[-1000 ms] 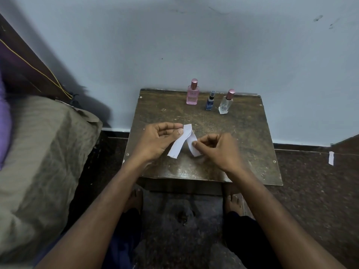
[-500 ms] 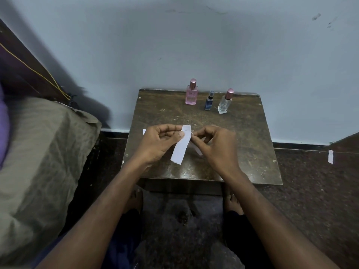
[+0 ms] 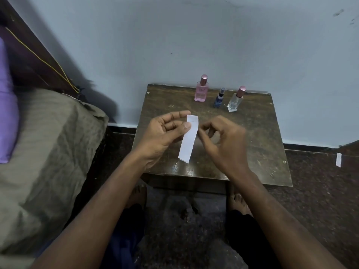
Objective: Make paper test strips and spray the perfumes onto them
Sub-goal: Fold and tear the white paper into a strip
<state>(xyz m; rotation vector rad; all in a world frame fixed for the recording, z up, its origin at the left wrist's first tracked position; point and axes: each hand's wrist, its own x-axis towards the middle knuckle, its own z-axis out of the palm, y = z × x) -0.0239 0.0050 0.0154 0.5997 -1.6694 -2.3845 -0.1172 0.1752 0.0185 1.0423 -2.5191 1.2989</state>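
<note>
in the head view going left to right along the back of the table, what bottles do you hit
pink perfume bottle → small blue spray bottle → clear bottle with pink cap

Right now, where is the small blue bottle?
In the head view, the small blue bottle stands at the table's far edge, between the pink bottle and the clear bottle.

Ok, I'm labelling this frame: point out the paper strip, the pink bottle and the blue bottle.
paper strip (image 3: 188, 141), head view, middle of the white strip
pink bottle (image 3: 201, 93), head view, pink glass body
blue bottle (image 3: 219, 100), head view, dark blue body
</note>
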